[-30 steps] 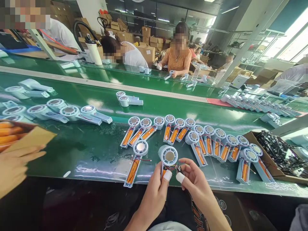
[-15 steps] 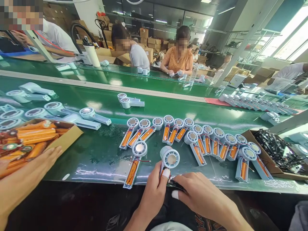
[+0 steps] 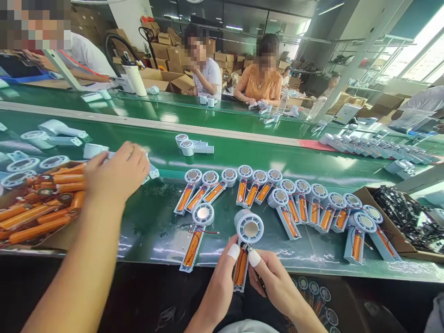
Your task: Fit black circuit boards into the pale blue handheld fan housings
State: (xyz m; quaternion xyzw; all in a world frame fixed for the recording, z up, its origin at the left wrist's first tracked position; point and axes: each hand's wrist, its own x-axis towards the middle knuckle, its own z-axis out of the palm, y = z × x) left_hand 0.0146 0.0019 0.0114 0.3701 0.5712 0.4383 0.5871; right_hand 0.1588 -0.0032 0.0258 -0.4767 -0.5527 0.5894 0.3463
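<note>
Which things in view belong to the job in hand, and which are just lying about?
Likely in the job: fan body in left hand; black part in right hand; laid-out fan bodies with batteries; boxed black parts.

Seemingly just lying about: clear bottle; white cylinder; background cartons.

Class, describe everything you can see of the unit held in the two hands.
The unit is pale blue-grey, seemingly plastic. Its round head has a slotted ring around a shiny silver disc; below, an open, trough-like handle holds an orange cell. Small dark parts show at the neck. It is held at the table's near edge, handle toward the wearer. The left grip holds its left side; the right grip is at its right.
</note>
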